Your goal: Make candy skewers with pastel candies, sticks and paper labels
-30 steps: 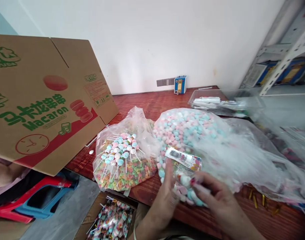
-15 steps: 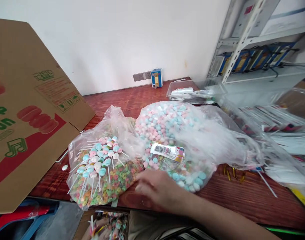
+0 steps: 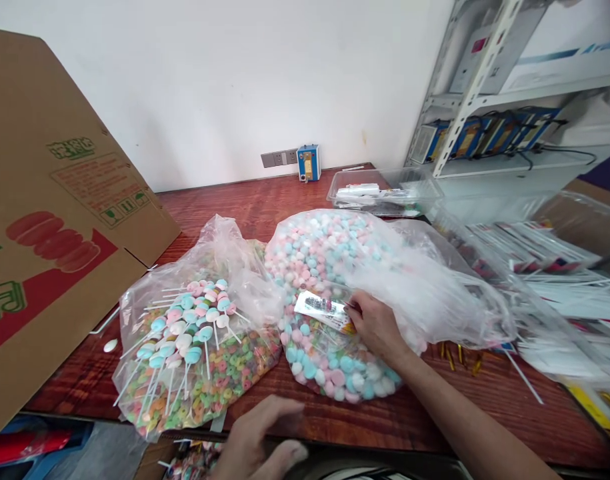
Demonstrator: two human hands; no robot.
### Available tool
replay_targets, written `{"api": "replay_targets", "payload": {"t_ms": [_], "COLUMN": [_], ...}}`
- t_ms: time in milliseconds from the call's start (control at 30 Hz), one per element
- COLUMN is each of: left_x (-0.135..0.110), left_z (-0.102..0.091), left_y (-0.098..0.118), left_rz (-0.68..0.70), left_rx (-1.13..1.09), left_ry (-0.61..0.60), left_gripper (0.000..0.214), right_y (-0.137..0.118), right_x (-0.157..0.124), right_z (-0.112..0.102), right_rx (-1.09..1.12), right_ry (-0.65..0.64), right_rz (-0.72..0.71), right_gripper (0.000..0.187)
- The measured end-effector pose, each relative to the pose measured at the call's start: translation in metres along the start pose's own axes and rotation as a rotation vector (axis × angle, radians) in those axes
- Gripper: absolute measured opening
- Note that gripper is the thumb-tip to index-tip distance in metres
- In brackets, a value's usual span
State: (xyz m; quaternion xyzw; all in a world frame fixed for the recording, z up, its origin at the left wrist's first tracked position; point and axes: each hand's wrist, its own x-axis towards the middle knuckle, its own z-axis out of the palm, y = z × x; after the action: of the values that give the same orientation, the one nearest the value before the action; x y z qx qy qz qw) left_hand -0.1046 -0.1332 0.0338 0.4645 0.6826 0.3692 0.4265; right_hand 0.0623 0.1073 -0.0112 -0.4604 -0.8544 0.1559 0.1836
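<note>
My right hand (image 3: 377, 327) lies on a big clear bag of pink, blue and white candies (image 3: 329, 247). Its fingers are curled and pinch the edge of a small printed packet (image 3: 321, 309) lying on that bag. My left hand (image 3: 257, 437) hovers low at the table's front edge with its fingers stretched out and nothing in them. Just left of it sits a second clear bag of colourful ring candies (image 3: 209, 377), with pastel candy skewers on white sticks (image 3: 189, 327) piled on top.
A large Macaron cardboard box (image 3: 49, 233) leans at the left. A clear plastic tray (image 3: 385, 190) and a blue device (image 3: 309, 163) stand at the back. Bags of white sticks (image 3: 549, 267) fill the right, under a metal shelf (image 3: 485, 67). Small gold pieces (image 3: 459, 357) lie on the red-brown table (image 3: 265, 200).
The view has swung right. My right hand moved from the table's front edge up onto the pastel candy bag and closed on the printed packet. My left hand came into view below.
</note>
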Motion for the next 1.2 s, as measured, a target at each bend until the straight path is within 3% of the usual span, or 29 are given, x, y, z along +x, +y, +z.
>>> {"api": "replay_targets", "payload": {"t_ms": [100,233,300,367,500,633,767,867,1033,1200], "left_x": [0.044,0.101,0.124,0.139,0.146,0.142,0.141,0.141,0.141,0.143], "left_z": [0.041,0.095,0.109,0.111,0.103,0.098,0.098,0.099,0.098,0.097], "left_y": [0.029,0.04,0.043,0.048,0.057,0.058,0.054,0.05,0.044,0.041], "left_rz": [0.04,-0.103,-0.051,0.014,-0.003,-0.051,-0.072,-0.101,-0.129,-0.139], "left_rx": [-0.29,-0.962,-1.308,-1.509,-1.478,-1.327,-1.311,-1.334,-1.388,-1.53], "left_ry": [-0.196,-0.337,-0.311,-0.204,0.106,0.3,0.436,0.445,0.314,0.339], "left_gripper": [0.027,0.043,0.044,0.04,0.025,0.024,0.032,0.033,0.033,0.032], "right_y": [-0.001,-0.009,-0.012,-0.012,-0.004,-0.001,-0.008,-0.012,-0.011,-0.012], "right_x": [0.001,-0.003,-0.008,-0.013,-0.019,-0.024,-0.029,-0.032,-0.033,-0.036], "right_z": [-0.006,-0.028,-0.043,-0.057,-0.068,-0.055,-0.044,-0.044,-0.051,-0.049], "right_rx": [0.027,0.206,0.404,0.571,0.791,0.993,0.892,0.736,0.548,0.594], "right_ry": [0.006,0.071,0.094,0.063,-0.039,-0.054,0.004,0.067,0.107,0.1], "right_rz": [-0.081,-0.215,-0.22,-0.163,0.0,0.097,0.1,0.068,-0.026,-0.009], "right_gripper": [0.025,0.03,0.028,0.024,0.02,0.024,0.031,0.038,0.041,0.045]}}
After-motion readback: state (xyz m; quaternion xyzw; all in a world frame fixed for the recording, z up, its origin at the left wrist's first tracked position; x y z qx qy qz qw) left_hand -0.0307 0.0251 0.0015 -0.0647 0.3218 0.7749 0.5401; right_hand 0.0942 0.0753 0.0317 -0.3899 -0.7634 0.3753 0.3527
